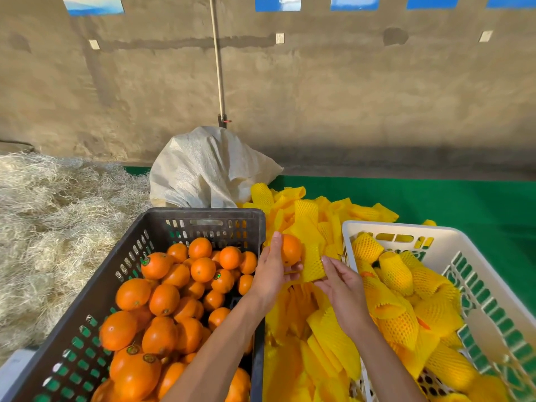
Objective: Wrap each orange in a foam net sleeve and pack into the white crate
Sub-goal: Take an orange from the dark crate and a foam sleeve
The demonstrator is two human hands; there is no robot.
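Your right hand (338,281) pinches a foam net sleeve (313,264), its open end facing left. Your left hand (271,271) grips a bare orange (291,250) just beside that mouth, touching it, so the coming push looks to run left to right along the sleeve's long axis. The white crate (475,256), holding wrapped fruit, lies right, nearer your right hand.

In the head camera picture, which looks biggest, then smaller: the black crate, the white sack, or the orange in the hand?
1. black crate
2. white sack, though it sits farther away
3. orange
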